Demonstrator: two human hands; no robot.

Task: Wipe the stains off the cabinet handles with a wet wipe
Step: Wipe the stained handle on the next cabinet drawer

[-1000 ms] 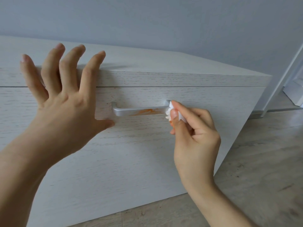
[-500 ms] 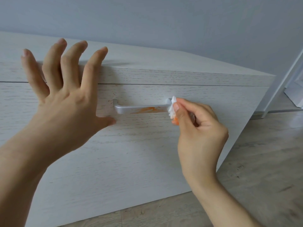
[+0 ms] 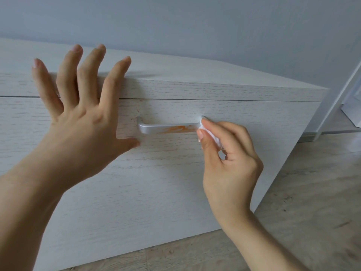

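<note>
A silver bar handle (image 3: pixel 156 127) runs across the front of a whitewashed wooden cabinet (image 3: pixel 156 182). An orange stain (image 3: pixel 176 129) smears its right half. My right hand (image 3: pixel 226 159) pinches a small bunched white wet wipe (image 3: pixel 212 136) between thumb and fingers and presses it on the handle's right end, which is hidden behind it. My left hand (image 3: pixel 78 122) is spread flat against the cabinet front, left of the handle, its fingertips reaching over the top edge and its thumb just below the handle's left end.
The cabinet stands against a pale grey-blue wall (image 3: pixel 195 26). Light wood-look flooring (image 3: pixel 312 192) lies to the right and below. A white door frame (image 3: pixel 340 94) rises at the far right, close to the cabinet's right corner.
My right hand has shifted slightly with the wipe at the handle's right end, so more white wipe shows. My left hand stays spread on the cabinet front. The view has shifted a little.
</note>
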